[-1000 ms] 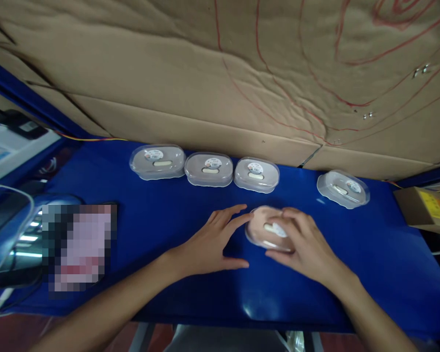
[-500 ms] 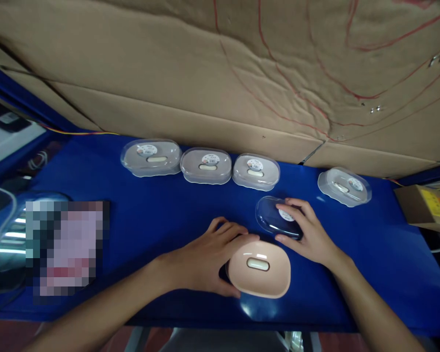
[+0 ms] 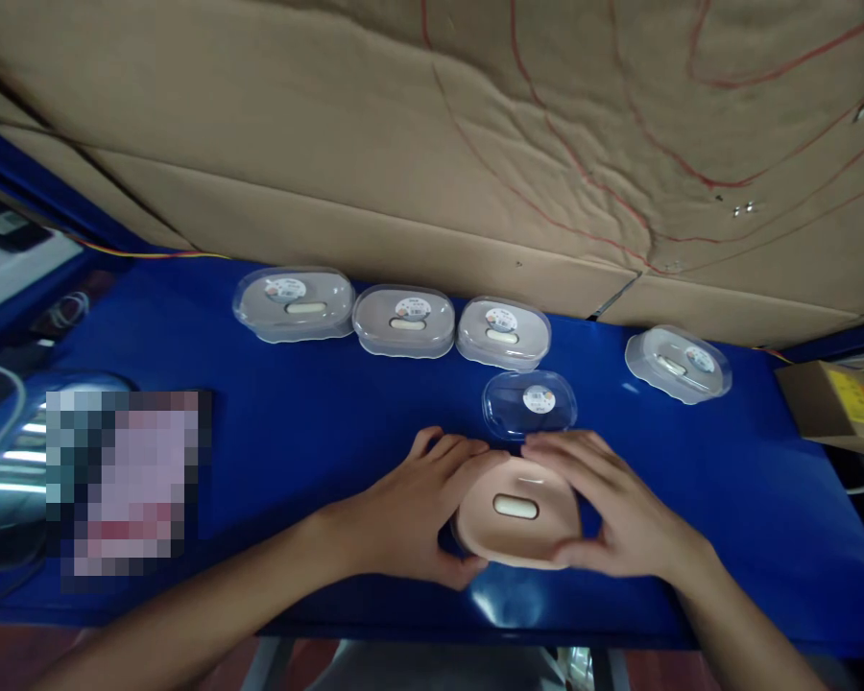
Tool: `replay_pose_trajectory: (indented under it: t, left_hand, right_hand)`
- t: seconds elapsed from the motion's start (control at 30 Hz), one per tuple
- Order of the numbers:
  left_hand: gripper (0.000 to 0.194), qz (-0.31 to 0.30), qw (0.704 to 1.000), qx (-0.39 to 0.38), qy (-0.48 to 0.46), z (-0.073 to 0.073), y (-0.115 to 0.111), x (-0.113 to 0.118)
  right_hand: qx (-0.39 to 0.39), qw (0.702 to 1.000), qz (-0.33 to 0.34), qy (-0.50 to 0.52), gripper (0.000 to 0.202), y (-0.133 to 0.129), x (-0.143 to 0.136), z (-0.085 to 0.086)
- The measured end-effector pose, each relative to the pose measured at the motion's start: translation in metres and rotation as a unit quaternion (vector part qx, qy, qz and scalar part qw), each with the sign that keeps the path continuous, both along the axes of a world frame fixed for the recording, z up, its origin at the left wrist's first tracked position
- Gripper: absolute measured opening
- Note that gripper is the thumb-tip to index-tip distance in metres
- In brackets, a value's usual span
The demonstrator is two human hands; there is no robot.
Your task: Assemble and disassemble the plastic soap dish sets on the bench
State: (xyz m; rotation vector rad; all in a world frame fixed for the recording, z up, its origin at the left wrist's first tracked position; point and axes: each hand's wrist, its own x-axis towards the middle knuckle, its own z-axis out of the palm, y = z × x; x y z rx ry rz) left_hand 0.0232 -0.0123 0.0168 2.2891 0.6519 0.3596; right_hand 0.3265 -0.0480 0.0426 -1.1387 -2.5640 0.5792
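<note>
A pinkish-beige oval dish (image 3: 516, 533) with a pale oval insert sits near the table's front edge. My left hand (image 3: 418, 509) grips its left side, thumb at the front and fingers along the back. Around its right side, my right hand (image 3: 612, 499) has fingers at the back rim and thumb at the front right. Just behind the dish, a clear oval lid (image 3: 511, 405) with a round white label lies on the blue table, untouched or nearly so by the right fingertips.
Along the back stand lidded oval containers, three at left and centre (image 3: 403, 336) and one at right (image 3: 678, 365). A cardboard wall (image 3: 295, 125) rises behind the blue table (image 3: 295, 413). An open carton (image 3: 821, 403) is at the right edge.
My right hand has let go of the clear lid and moved down onto the right side of the dish. The lid now lies slightly farther back and left.
</note>
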Motion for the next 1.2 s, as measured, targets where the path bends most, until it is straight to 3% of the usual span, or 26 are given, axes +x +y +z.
replay_pose_trajectory:
  t: [0.07,0.23,0.57,0.77,0.9,1.03,1.2]
  left_hand:
    - [0.094,0.014,1.0,-0.019,-0.008,0.003,0.004,-0.001]
    - [0.098,0.029,0.999,-0.026,-0.019,0.0,0.007,-0.002]
    - [0.109,0.025,0.999,-0.033,-0.001,-0.007,0.003,-0.002]
    - [0.108,0.001,0.999,0.014,0.03,-0.015,-0.001,-0.002]
    - [0.105,-0.011,0.998,0.045,0.036,-0.013,-0.003,-0.002]
    - [0.086,-0.023,0.994,0.104,0.012,-0.01,-0.005,-0.002]
    - [0.03,-0.09,0.979,0.18,-0.026,-0.003,-0.014,0.0]
  right_hand:
    - [-0.017,0.999,0.015,-0.036,0.099,-0.01,-0.007,0.004]
    - [-0.038,0.998,0.01,-0.042,0.076,-0.014,-0.02,0.004]
    - [-0.102,0.994,0.019,-0.031,0.068,-0.012,-0.013,0.008]
    - [-0.137,0.99,0.03,0.012,0.066,-0.005,0.003,0.018]
    - [-0.139,0.99,-0.028,-0.009,0.071,-0.004,0.028,0.032]
    - [-0.161,0.985,-0.055,-0.029,0.077,-0.005,0.048,0.036]
    - [-0.161,0.983,-0.077,-0.04,0.079,-0.006,0.053,0.03]
